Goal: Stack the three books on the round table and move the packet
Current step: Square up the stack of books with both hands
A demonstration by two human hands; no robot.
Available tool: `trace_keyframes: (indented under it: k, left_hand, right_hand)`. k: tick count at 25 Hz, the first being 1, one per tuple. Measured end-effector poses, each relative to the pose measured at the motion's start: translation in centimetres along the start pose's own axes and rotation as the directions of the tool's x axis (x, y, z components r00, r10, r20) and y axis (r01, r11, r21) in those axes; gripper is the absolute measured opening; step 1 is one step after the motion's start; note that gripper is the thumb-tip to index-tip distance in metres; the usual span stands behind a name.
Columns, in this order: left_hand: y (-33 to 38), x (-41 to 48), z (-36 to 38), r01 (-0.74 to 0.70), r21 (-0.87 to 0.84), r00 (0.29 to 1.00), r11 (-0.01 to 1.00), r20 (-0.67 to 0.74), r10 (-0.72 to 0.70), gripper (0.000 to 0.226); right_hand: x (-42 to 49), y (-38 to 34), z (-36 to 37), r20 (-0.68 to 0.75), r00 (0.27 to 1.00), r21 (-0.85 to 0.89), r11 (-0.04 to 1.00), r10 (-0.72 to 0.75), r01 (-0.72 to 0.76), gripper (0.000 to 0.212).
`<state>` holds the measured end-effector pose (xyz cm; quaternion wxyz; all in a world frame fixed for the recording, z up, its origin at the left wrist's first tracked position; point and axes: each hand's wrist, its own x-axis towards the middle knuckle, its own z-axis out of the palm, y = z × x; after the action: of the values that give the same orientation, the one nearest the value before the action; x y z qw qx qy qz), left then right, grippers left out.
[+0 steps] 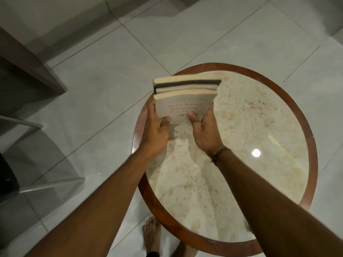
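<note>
Three books (185, 93) are bunched together in a stack, held tilted above the far left part of the round table (313, 156). The nearest book has a white cover with red lettering; a dark cover shows between the pale page edges behind it. My left hand (157, 130) grips the stack's left side, thumb on the white cover. My right hand (206, 130) grips the right side, its thumb also on the cover. No packet is visible.
The table has a pale marble top under glass and a reddish wooden rim. A glass-topped piece of furniture (42, 149) with metal legs stands at left, a brown cabinet (27, 67) behind it. My bare foot (152, 236) rests on the white tiled floor.
</note>
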<state>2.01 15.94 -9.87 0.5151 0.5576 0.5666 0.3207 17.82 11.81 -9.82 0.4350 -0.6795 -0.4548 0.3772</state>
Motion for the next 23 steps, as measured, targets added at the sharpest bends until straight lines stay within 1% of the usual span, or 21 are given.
trace_keyframes:
  k: [3,5,6,8,9,11,13,15,18,20,23]
  left_hand:
    - [1.8,0.0,0.6,0.052,0.063,0.998,0.997,0.030,-0.053,0.062]
    - [3.2,-0.5,1.9,0.069,0.056,0.989,0.996,0.123,-0.076,0.062]
    - [3.8,-0.8,3.1,0.096,0.063,0.977,0.993,0.184,-0.106,0.061]
    - [4.8,-1.6,6.1,0.134,0.136,0.954,0.982,0.251,-0.165,0.057]
    - [5.5,-2.3,8.1,0.145,0.176,0.939,0.974,0.284,-0.191,0.056]
    - [6.8,-3.4,12.3,0.156,0.227,0.909,0.961,0.347,-0.230,0.055]
    - [7.9,-4.5,16.2,0.156,0.280,0.876,0.947,0.404,-0.264,0.054]
    - [8.4,-5.6,19.5,0.166,0.348,0.846,0.923,0.431,-0.315,0.052]
    - [8.6,-7.0,23.1,0.130,0.468,0.831,0.874,0.430,-0.354,0.044]
    - [8.6,-7.9,24.9,0.086,0.518,0.831,0.851,0.434,-0.348,0.043]
    - [8.5,-8.1,26.9,0.049,0.533,0.861,0.845,0.406,-0.306,0.046]
  right_hand:
    - [0.2,-1.4,-2.0,0.014,0.999,-0.023,0.999,0.029,-0.028,0.043]
    - [-0.6,-1.8,-5.0,-0.006,0.999,-0.023,0.999,0.045,-0.045,0.038]
    - [-1.4,-1.7,-6.9,-0.020,0.996,-0.027,0.996,0.081,-0.082,0.037]
    - [-3.1,-1.2,-10.5,-0.058,0.978,-0.028,0.978,0.203,-0.204,0.037]
    - [-4.2,-0.7,-12.7,-0.083,0.956,-0.002,0.960,0.280,-0.281,0.036]
    - [-6.0,0.3,-17.0,-0.138,0.885,0.073,0.896,0.444,-0.438,0.037]
    - [-7.5,1.5,-20.7,-0.211,0.808,0.111,0.835,0.550,-0.539,0.039]
    - [-8.6,3.0,-23.5,-0.269,0.748,0.140,0.794,0.606,-0.592,0.040]
    - [-9.8,5.3,-26.2,-0.314,0.675,0.156,0.738,0.667,-0.657,0.043]
    - [-10.3,6.6,-27.2,-0.327,0.635,0.143,0.701,0.700,-0.699,0.044]
    - [-10.2,8.2,-28.3,-0.325,0.589,0.182,0.660,0.740,-0.729,0.036]
